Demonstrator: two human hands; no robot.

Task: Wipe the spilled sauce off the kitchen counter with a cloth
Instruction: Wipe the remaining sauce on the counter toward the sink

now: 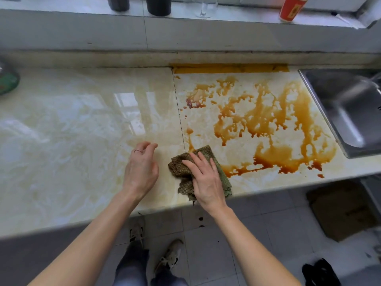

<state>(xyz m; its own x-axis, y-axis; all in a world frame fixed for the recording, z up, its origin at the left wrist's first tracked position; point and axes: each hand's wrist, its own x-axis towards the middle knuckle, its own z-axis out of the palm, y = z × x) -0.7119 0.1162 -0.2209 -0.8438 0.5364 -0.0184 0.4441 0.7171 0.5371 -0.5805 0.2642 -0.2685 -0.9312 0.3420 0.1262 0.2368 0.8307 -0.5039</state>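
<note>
Brown-orange sauce (274,124) is spread in streaks and pools over the right part of the pale marble counter (72,131), up to the back edge. A crumpled olive-green cloth (181,164) lies near the counter's front edge, at the left border of the spill. My right hand (204,178) presses flat on the cloth with straight fingers. My left hand (142,168) hovers just left of the cloth over the counter, fingers loosely curled and holding nothing; a ring is on one finger.
A steel sink (350,108) is set into the counter at the right. On the raised back ledge stand two dark containers (158,5), a glass (206,9) and a red paper cup (290,9). A green-lidded object (8,79) sits far left. Sauce drops mark the floor (201,219).
</note>
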